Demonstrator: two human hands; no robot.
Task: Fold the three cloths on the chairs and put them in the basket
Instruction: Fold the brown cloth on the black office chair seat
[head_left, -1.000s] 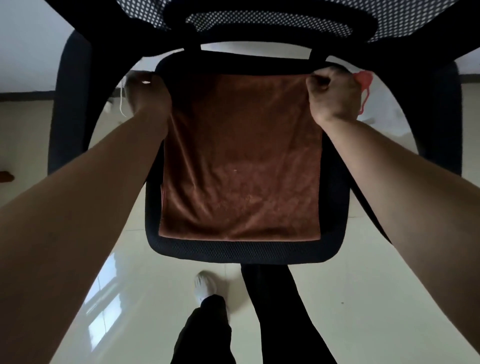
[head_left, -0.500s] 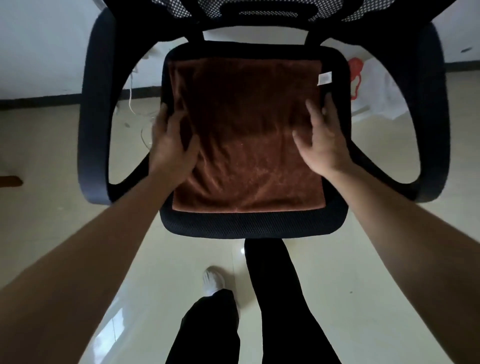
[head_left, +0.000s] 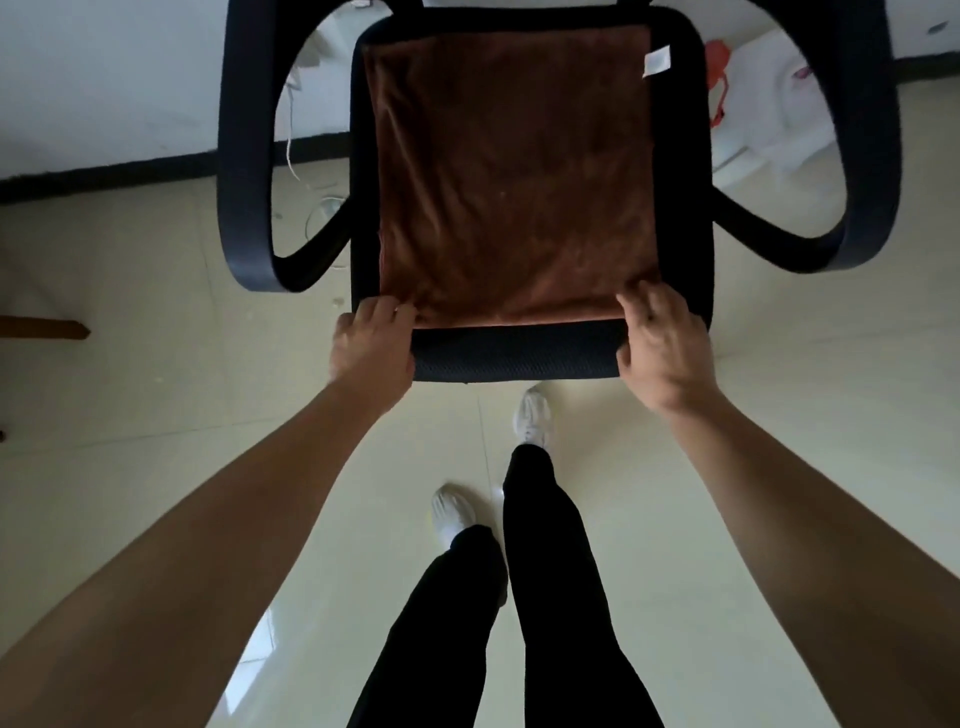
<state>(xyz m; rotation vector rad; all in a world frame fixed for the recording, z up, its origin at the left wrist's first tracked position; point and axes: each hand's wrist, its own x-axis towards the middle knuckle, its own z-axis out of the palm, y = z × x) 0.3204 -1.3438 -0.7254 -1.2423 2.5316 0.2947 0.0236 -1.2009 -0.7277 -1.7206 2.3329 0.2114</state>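
A brown cloth (head_left: 511, 171) lies flat on the black seat of an office chair (head_left: 519, 353), with a white label (head_left: 657, 60) at its far right corner. My left hand (head_left: 374, 348) pinches the cloth's near left corner at the seat's front edge. My right hand (head_left: 662, 348) has its fingertips on the near right corner, gripping it. The basket and the other cloths are out of view.
The chair's black armrests (head_left: 244, 156) loop out on both sides. A white plastic bag (head_left: 779, 104) with a red item lies on the floor at the back right. A white wall with a dark skirting runs behind. My legs and white shoes (head_left: 452, 514) stand on glossy tiles.
My hands slid from the cloth's far corners, over its middle, down to its near corners. The view tilted back, so the chair now sits higher in the frame.
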